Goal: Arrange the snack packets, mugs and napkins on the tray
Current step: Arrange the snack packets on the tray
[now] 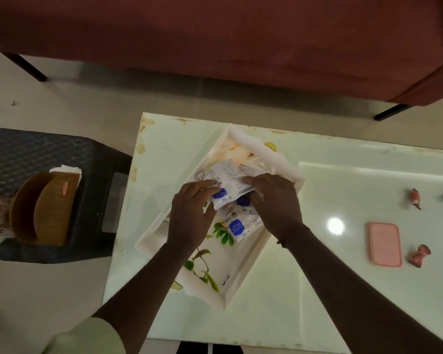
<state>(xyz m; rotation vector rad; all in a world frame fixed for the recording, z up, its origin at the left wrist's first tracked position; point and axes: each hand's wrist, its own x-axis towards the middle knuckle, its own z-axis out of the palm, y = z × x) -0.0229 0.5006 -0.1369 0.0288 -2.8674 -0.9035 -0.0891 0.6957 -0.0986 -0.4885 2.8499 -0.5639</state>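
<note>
A white rectangular tray (243, 282) with a leaf print lies at an angle on the pale table. Inside it are overlapping white snack packets with blue labels. My left hand (189, 213) pinches the left edge of the top packet (226, 178). My right hand (276, 200) presses on its right side. A lower packet (238, 227) lies flat beneath, partly covered by my hands. White napkins (65, 170) sit behind a brown holder on the black stool at the left. Only the rim of what may be a mug shows at the far left edge.
A black woven stool (62, 154) at the left carries a brown napkin holder (45, 209) and a floral cloth. A pink lid (384, 244) and small figurines (416, 198) rest on the right of the table. A red sofa (215, 34) stands beyond.
</note>
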